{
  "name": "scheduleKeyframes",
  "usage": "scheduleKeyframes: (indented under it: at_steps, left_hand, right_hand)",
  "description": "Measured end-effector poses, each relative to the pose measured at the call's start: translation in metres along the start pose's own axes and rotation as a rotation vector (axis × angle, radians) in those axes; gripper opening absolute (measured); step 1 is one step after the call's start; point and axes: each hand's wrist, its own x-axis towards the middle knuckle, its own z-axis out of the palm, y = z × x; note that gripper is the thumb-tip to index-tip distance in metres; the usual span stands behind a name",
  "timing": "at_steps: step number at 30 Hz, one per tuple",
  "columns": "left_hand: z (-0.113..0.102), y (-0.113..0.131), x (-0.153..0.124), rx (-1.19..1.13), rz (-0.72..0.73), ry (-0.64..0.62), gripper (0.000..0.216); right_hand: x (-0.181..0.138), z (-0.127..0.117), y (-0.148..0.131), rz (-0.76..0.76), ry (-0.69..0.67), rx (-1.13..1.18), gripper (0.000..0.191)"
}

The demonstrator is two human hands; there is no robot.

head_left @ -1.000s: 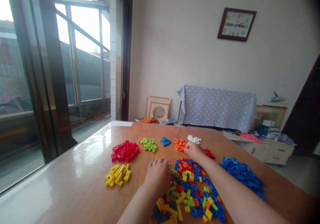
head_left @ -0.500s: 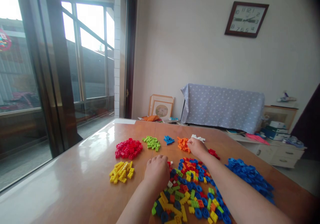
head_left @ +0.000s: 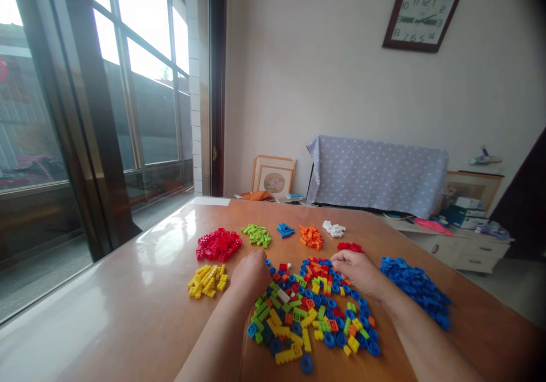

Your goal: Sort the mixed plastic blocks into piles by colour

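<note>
My left hand (head_left: 251,270) is closed at the upper left edge of a mixed pile of toy building bricks (head_left: 294,317). Its fingertips are turned away, so what they hold, if anything, is hidden. My right hand (head_left: 357,269) reaches in from the right, fingers bent together at the pile's upper right edge, beside orange and red bricks and blue rings. Anything between those fingertips is too small to make out. Just beyond the left hand lie lime green bricks (head_left: 256,235). Red bricks (head_left: 350,248) lie just behind the right hand.
Sorted heaps surround the mix: red bricks (head_left: 218,244), yellow bricks (head_left: 208,281), blue pieces (head_left: 285,231), orange bricks (head_left: 311,237), white bricks (head_left: 333,229) and a large blue heap (head_left: 416,291). The glossy wooden table (head_left: 140,325) has a glass door on its left.
My right hand has moved back from the orange heap to the mixed pile. My left hand has shifted left and a little farther away. The view has tilted down slightly.
</note>
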Motion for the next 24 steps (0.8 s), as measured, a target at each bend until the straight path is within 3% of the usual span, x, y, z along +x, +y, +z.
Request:
scheduleKeyframes:
  at_steps: [8, 18, 21, 24]
  left_hand:
    - [0.007, 0.004, 0.006, -0.013, -0.034, -0.067, 0.029]
    - [0.014, 0.024, 0.003, -0.148, 0.146, -0.097, 0.030]
    - [0.016, 0.021, 0.006, -0.218, 0.154, -0.049, 0.030]
    - [0.018, 0.017, 0.011, -0.214, 0.066, 0.053, 0.034]
  right_hand:
    - [-0.010, -0.002, 0.002, 0.028, 0.006, 0.030, 0.029]
    - [-0.009, -0.004, 0.004, -0.079, -0.039, -0.015, 0.024]
    - [-0.011, -0.005, 0.000, -0.093, -0.033, -0.037, 0.024]
    - [-0.011, -0.004, 0.000, -0.110, -0.016, -0.067, 0.025]
